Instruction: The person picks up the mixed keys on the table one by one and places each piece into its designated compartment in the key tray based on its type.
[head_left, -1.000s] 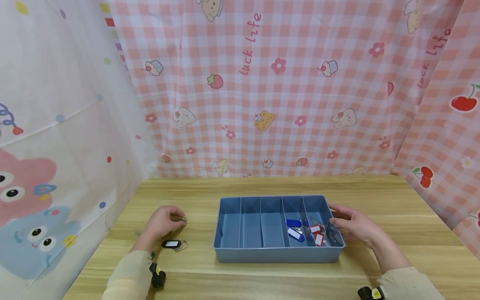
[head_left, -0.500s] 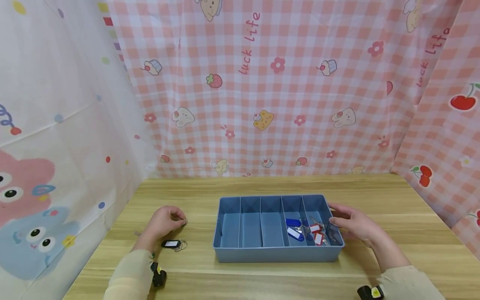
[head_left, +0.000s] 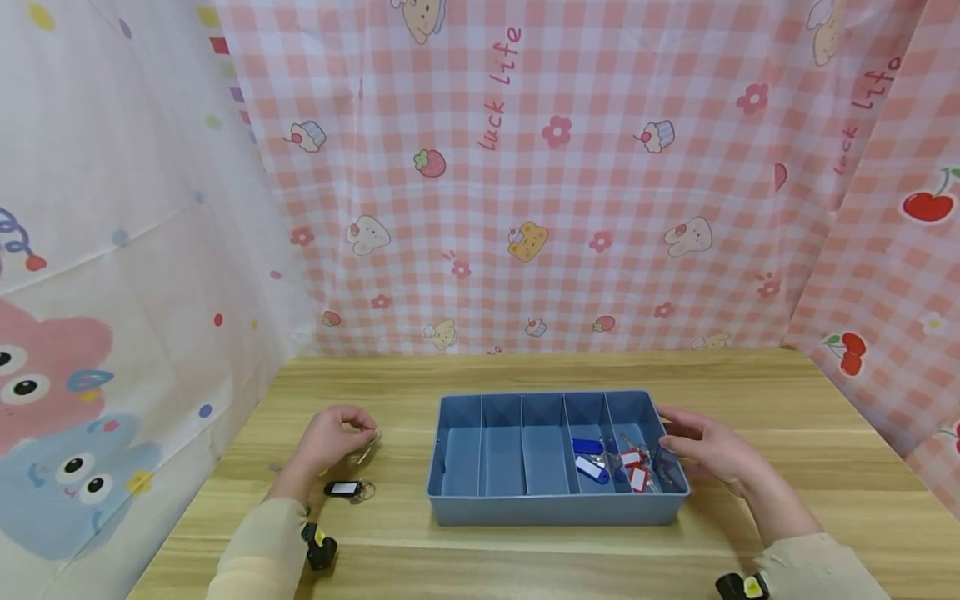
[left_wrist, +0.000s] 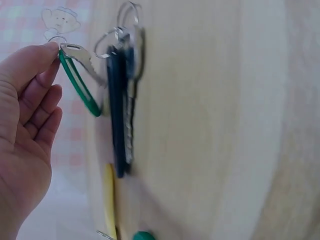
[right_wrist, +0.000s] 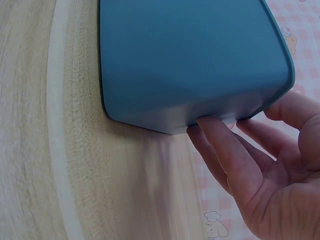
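- Blue tray (head_left: 555, 523) sat mid-table (head_left: 525, 562), long side toward wearer, prob. so all 5 comps. were reachable.
- Black-tagged key (head_left: 343, 488) lay on table, left of tray, nr. left hand.
- Red tags (head_left: 637, 478) in rightmost comp., blue tags (head_left: 592, 469) in next one left, prob. split by colour.
- Right hand (head_left: 708, 448): fingers spread outside tray's right wall, thumb over rim, prob. for steadiness.
- Left hand (head_left: 333, 437): slightly farther, left of tray; fingers pinched ring of green-tagged key (left_wrist: 76, 82), prob. handiest bit.
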